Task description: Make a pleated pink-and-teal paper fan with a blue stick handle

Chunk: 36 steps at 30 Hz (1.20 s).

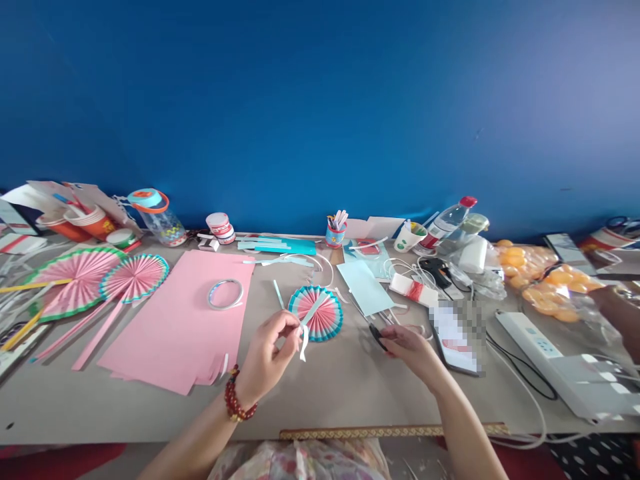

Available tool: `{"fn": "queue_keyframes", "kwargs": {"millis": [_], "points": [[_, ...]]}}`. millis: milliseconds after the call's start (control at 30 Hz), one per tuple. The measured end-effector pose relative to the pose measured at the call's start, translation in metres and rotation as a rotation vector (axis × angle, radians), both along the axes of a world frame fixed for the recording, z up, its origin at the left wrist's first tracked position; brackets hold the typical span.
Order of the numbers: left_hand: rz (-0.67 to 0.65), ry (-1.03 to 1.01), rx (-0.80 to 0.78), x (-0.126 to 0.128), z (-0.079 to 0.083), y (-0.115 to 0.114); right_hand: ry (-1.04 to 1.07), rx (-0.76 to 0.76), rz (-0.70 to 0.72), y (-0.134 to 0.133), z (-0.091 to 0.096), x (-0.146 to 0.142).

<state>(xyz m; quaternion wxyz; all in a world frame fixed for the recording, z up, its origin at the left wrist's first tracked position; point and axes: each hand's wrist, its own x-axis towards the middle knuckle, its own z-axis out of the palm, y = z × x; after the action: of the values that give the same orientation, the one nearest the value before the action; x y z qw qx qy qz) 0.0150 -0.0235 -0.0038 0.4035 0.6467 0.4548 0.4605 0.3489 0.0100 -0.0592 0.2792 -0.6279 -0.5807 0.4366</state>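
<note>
My left hand (270, 350), with a beaded bracelet at the wrist, pinches a pale blue paper strip (314, 309). A curled white ribbon-like piece (304, 343) hangs below its fingertips. Behind the strip lies a round pleated paper fan (327, 325), pink with a blue and teal rim. My right hand (407, 348) is closed on black-handled scissors (376, 333) near the table surface. Their blades point up and left, beside a light blue paper sheet (367, 288). Another narrow pale strip (279, 295) lies left of the fan.
Pink paper sheets (170, 320) lie at left under a tape roll (226, 294), beside finished-looking pleated fans (135, 277). A phone (456, 339), power strip (533, 340) and cables lie right. A bottle (450, 220) and cups line the wall. Another person's hand (617, 310) appears far right.
</note>
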Motion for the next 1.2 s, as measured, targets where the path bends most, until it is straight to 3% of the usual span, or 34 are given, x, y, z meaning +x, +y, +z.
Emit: {"fn": "queue_keyframes", "kwargs": {"millis": [133, 267, 333, 400, 500, 600, 1200], "points": [[0.002, -0.121, -0.087, 0.003, 0.001, 0.003, 0.147, 0.014, 0.017, -0.017, 0.001, 0.006], [-0.001, -0.197, -0.158, 0.006, 0.003, 0.008, 0.010, 0.087, 0.096, -0.034, 0.010, -0.003], [0.002, -0.204, -0.167, 0.007, 0.004, 0.009, -0.120, 0.222, 0.189, -0.040, 0.018, -0.011], [0.022, -0.176, -0.153, 0.009, 0.005, 0.009, -0.277, 0.463, 0.237, -0.043, 0.026, -0.021], [0.052, -0.142, -0.126, 0.011, 0.008, 0.008, -0.469, 0.802, 0.214, -0.039, 0.034, -0.033], [0.051, -0.153, -0.129, 0.014, 0.011, 0.006, -0.576, 0.977, 0.195, -0.032, 0.035, -0.040], [0.076, -0.046, -0.068, 0.021, 0.012, 0.001, -0.546, 1.045, 0.275, -0.026, 0.042, -0.060]]}}
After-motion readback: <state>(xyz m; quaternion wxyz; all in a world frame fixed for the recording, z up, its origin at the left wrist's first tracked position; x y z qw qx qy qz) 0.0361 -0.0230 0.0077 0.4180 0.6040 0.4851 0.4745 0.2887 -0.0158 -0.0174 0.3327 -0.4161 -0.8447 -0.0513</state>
